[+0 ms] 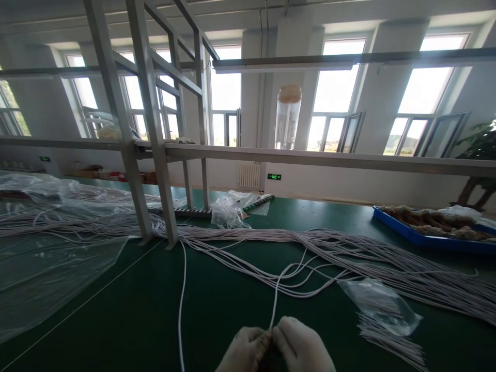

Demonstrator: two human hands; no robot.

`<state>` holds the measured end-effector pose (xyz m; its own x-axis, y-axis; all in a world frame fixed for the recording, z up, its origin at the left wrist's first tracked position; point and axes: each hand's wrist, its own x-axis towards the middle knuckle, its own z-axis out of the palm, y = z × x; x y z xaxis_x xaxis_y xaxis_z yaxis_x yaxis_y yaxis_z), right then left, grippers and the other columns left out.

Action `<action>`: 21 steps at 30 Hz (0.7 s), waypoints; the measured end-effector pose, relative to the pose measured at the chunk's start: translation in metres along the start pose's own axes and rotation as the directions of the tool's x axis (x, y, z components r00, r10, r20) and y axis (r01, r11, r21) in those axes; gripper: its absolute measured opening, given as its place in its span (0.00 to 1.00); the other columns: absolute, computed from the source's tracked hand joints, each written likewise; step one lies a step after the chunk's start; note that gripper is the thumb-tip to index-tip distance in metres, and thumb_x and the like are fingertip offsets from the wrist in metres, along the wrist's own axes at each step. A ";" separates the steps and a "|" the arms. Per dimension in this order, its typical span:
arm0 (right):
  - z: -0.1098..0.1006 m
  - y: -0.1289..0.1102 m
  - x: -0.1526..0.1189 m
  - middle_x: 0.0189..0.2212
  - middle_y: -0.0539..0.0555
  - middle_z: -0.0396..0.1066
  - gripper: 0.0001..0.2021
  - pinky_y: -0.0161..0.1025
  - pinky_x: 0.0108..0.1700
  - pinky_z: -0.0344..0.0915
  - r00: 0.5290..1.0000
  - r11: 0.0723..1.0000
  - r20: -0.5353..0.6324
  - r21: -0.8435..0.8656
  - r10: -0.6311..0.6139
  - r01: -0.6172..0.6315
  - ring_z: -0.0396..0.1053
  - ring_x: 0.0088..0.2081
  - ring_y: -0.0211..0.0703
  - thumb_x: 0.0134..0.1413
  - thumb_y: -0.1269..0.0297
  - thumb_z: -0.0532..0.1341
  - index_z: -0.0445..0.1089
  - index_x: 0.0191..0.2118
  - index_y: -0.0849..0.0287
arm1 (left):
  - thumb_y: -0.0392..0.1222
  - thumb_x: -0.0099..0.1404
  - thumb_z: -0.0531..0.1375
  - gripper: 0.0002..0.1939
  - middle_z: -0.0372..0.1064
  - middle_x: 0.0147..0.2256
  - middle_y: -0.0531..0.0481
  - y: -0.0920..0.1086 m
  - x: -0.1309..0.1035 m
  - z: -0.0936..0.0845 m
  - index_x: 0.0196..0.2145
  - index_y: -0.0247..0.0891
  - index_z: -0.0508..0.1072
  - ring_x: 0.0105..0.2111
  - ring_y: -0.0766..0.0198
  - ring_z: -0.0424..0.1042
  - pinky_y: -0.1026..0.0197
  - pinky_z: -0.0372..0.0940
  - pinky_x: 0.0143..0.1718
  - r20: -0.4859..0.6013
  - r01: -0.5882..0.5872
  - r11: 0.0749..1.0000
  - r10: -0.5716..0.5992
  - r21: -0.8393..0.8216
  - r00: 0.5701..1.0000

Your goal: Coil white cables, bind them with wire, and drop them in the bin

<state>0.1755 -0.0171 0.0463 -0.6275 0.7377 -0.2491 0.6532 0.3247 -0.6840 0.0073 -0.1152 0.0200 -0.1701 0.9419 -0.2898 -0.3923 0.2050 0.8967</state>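
Observation:
At the bottom middle of the head view, my left hand (245, 350) and my right hand (301, 347) meet with curled fingers, both apparently in pale gloves. A thin white cable (275, 299) runs down from the bundle into the pinch between them. Its end is hidden by my fingers. Beyond my hands, a long bundle of pale cables (248, 235) stretches across the green table (220, 299). One loose cable (180, 310) hangs toward the near edge on the left.
Right of my hands lie a plastic bag (382, 305) and short cut pieces (391, 338). A blue tray (418, 239) holds brownish bundles. Metal uprights (155, 129) carry a shelf (329, 157) with a bottle (287, 119). Plastic sheeting (58, 279) covers the left side.

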 end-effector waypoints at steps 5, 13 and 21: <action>0.034 0.006 0.001 0.39 0.56 0.76 0.11 0.40 0.41 0.70 0.984 0.976 -0.102 0.149 -0.145 0.159 0.75 0.40 0.49 0.67 0.66 0.52 0.70 0.37 0.55 | 0.35 0.56 0.71 0.13 0.76 0.42 0.40 0.000 0.022 0.019 0.40 0.34 0.79 0.47 0.47 0.73 0.49 0.65 0.51 0.009 0.056 0.974 -0.055 -0.217 0.998; 0.023 0.027 0.024 0.29 0.52 0.71 0.12 0.39 0.36 0.65 0.993 0.949 0.061 0.304 -0.102 0.079 0.70 0.34 0.47 0.61 0.56 0.57 0.70 0.32 0.58 | 0.42 0.71 0.59 0.12 0.53 0.18 0.62 0.036 0.019 0.003 0.33 0.31 0.73 0.14 0.76 0.49 0.70 0.49 0.18 0.059 -0.027 0.800 0.078 -0.600 0.995; 0.002 -0.026 0.029 0.25 0.50 0.66 0.14 0.39 0.32 0.65 0.947 0.953 -0.271 0.197 -0.171 0.228 0.66 0.28 0.45 0.60 0.52 0.57 0.65 0.28 0.55 | 0.34 0.54 0.72 0.13 0.78 0.28 0.43 0.064 -0.032 -0.006 0.38 0.32 0.80 0.24 0.58 0.75 0.61 0.66 0.26 0.193 0.107 0.988 -0.084 -0.112 0.978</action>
<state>0.1396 -0.0055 0.0562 -0.5913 0.8037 0.0667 0.3959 0.3614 -0.8442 -0.0177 -0.1340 0.0843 0.0413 0.9551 -0.2936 -0.5071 0.2732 0.8174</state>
